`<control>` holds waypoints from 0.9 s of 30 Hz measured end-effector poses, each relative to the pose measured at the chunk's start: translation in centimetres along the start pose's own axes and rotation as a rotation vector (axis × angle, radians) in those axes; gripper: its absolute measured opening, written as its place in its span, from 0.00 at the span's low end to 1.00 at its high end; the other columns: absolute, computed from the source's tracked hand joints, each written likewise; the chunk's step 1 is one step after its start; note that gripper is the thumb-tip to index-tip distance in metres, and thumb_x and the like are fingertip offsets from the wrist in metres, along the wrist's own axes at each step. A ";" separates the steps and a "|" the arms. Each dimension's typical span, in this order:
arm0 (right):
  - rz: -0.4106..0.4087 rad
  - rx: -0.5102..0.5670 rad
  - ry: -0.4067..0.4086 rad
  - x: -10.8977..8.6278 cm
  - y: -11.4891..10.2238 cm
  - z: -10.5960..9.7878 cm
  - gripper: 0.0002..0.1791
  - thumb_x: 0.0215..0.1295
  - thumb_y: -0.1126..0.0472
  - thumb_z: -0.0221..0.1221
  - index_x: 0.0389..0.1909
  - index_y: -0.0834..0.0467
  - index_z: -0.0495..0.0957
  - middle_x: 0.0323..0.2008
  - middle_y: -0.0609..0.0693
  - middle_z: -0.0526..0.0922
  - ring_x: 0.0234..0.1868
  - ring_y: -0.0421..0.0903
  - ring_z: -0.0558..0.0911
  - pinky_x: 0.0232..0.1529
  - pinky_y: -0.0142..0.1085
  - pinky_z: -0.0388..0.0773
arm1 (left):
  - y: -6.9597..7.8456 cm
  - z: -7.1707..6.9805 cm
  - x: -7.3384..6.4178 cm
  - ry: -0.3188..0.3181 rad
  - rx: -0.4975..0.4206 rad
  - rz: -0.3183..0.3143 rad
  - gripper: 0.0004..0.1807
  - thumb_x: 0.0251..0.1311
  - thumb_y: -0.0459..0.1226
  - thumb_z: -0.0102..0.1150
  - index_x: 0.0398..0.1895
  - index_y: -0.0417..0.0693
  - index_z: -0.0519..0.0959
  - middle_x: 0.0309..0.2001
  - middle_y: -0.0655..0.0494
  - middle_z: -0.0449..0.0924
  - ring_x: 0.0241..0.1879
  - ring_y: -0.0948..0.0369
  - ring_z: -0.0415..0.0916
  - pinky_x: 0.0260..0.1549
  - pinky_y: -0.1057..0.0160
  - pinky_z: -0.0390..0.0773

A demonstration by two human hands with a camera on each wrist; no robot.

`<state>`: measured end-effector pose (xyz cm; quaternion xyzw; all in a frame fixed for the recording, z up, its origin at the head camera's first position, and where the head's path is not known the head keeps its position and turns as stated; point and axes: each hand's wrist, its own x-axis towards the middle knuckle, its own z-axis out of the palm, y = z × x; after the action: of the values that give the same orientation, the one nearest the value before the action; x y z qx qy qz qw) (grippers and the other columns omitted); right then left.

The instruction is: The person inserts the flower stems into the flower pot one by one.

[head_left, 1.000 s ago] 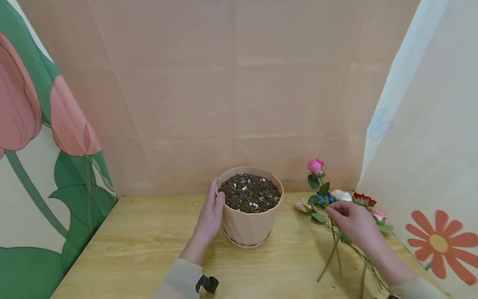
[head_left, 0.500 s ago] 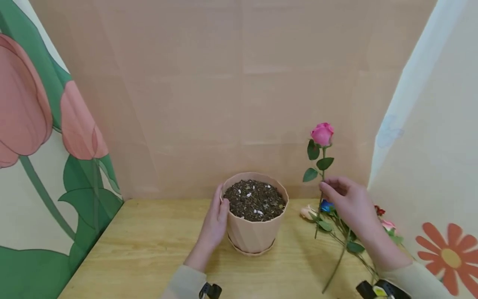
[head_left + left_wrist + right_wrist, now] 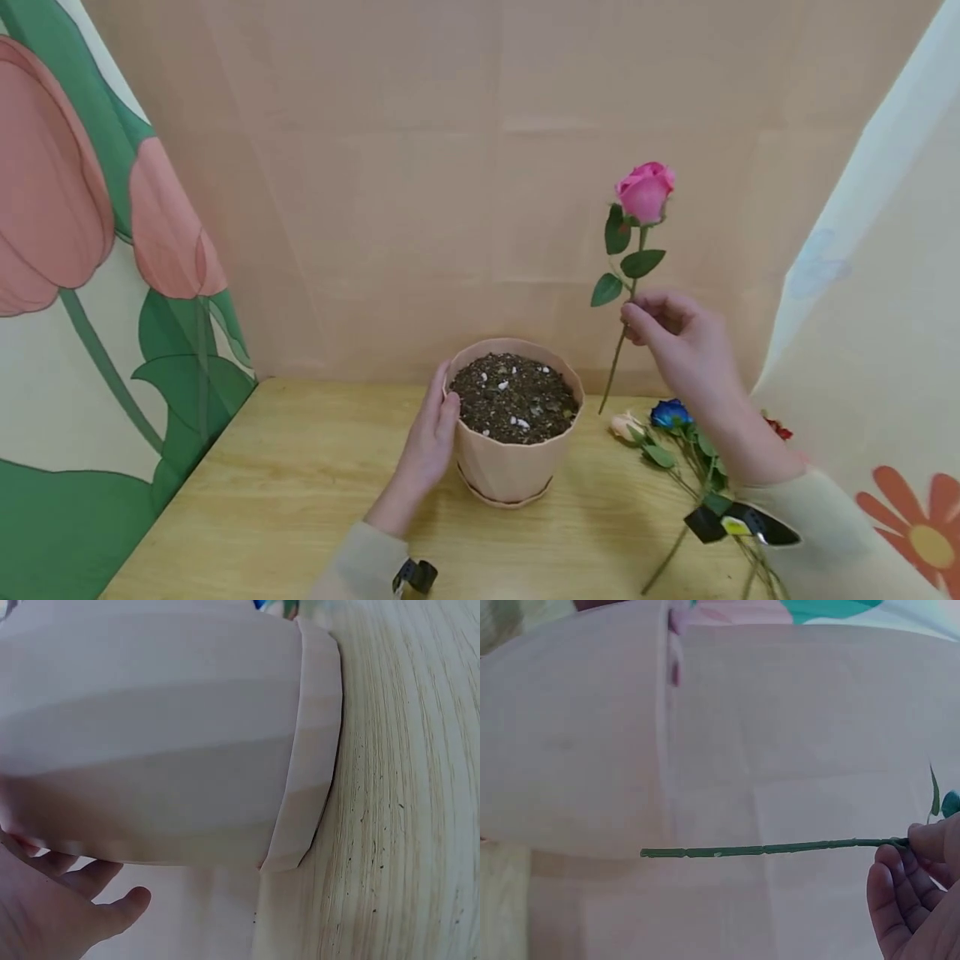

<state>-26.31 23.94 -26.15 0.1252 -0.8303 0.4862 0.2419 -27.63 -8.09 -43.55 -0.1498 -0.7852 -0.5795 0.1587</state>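
Note:
Pinched by its stem between the thumb and fingers of my right hand, a pink rose with green leaves stands nearly upright above the table. In the right wrist view its bare green stem runs from the fingertips toward the pot. A pale peach flowerpot, filled with dark soil flecked with white bits, stands on a matching saucer. My left hand rests against the pot's left side, fingers extended along the wall and thumb near the rim.
Several more artificial flowers lie at the right of the wooden table, among them a blue rose, a cream one and a red one, partly hidden by the right forearm. A beige backdrop rises behind the table.
My right hand has lifted the pink rose up out of the bunch and drawn it left toward the pot. The left hand has stayed against the pot.

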 end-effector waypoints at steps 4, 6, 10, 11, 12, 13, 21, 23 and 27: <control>-0.021 0.013 0.041 0.1 -1.2 0.3 0.15 0.82 0.52 0.65 0.53 0.61 0.87 0.40 0.50 0.90 0.40 0.44 0.86 0.44 0.25 0.83 | -0.2 -0.1 -0.2 -0.005 -0.008 -0.004 0.32 0.91 0.47 0.38 0.92 0.59 0.51 0.88 0.45 0.54 0.82 0.40 0.58 0.79 0.33 0.56; -0.027 0.015 0.060 0.1 -1.8 0.5 0.16 0.82 0.52 0.66 0.52 0.61 0.88 0.39 0.48 0.90 0.39 0.43 0.86 0.44 0.25 0.83 | -0.3 -0.2 -0.3 0.005 -0.014 -0.016 0.32 0.91 0.46 0.39 0.92 0.59 0.51 0.88 0.45 0.55 0.82 0.39 0.58 0.79 0.33 0.57; -0.029 0.033 0.104 0.0 -2.9 0.9 0.15 0.81 0.52 0.66 0.51 0.61 0.88 0.38 0.42 0.90 0.39 0.43 0.87 0.45 0.25 0.84 | -0.2 -0.1 -0.3 0.013 -0.019 -0.030 0.32 0.91 0.48 0.39 0.92 0.62 0.51 0.88 0.44 0.54 0.82 0.39 0.58 0.78 0.31 0.57; -0.029 0.039 0.115 0.1 -3.1 1.0 0.14 0.81 0.53 0.66 0.51 0.61 0.88 0.38 0.41 0.90 0.39 0.43 0.87 0.45 0.26 0.84 | -0.2 0.0 -0.3 0.012 -0.019 -0.029 0.33 0.91 0.48 0.40 0.92 0.62 0.51 0.88 0.45 0.53 0.82 0.39 0.58 0.78 0.32 0.57; -0.030 0.043 0.124 0.1 -3.2 1.2 0.14 0.81 0.53 0.66 0.51 0.61 0.88 0.38 0.41 0.90 0.39 0.43 0.87 0.45 0.26 0.84 | -0.2 0.1 -0.3 0.011 -0.016 -0.026 0.33 0.91 0.48 0.40 0.92 0.63 0.51 0.88 0.45 0.53 0.82 0.39 0.58 0.78 0.32 0.57; -0.041 0.045 0.129 0.2 -3.4 1.3 0.14 0.81 0.54 0.66 0.51 0.62 0.88 0.38 0.42 0.90 0.38 0.43 0.87 0.45 0.26 0.84 | -0.2 0.2 -0.2 0.016 -0.014 -0.020 0.33 0.91 0.48 0.40 0.92 0.63 0.51 0.88 0.45 0.53 0.82 0.39 0.58 0.78 0.32 0.57; -0.084 0.099 0.112 1.1 -3.8 4.6 0.12 0.81 0.58 0.67 0.49 0.65 0.88 0.37 0.52 0.90 0.37 0.44 0.87 0.43 0.28 0.85 | -0.4 0.6 -0.6 0.045 0.022 -0.024 0.33 0.90 0.47 0.41 0.92 0.61 0.51 0.86 0.46 0.58 0.77 0.41 0.68 0.76 0.34 0.63; -0.079 0.120 0.102 1.2 -3.7 5.7 0.13 0.81 0.58 0.66 0.50 0.65 0.88 0.38 0.54 0.90 0.37 0.44 0.87 0.43 0.29 0.85 | -0.5 0.5 -0.6 0.044 0.016 -0.022 0.33 0.90 0.48 0.41 0.92 0.62 0.52 0.86 0.46 0.59 0.75 0.41 0.71 0.76 0.34 0.64; -0.059 0.162 0.088 1.7 -3.4 7.9 0.12 0.82 0.59 0.65 0.51 0.65 0.88 0.39 0.59 0.89 0.37 0.43 0.87 0.44 0.31 0.85 | -0.6 0.4 -0.2 0.020 0.006 -0.006 0.33 0.91 0.48 0.41 0.92 0.60 0.52 0.86 0.44 0.59 0.75 0.40 0.70 0.76 0.33 0.63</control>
<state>-28.43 15.48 -25.95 0.1470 -0.7728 0.5495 0.2814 -27.75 -7.89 -44.28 -0.1413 -0.7858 -0.5791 0.1652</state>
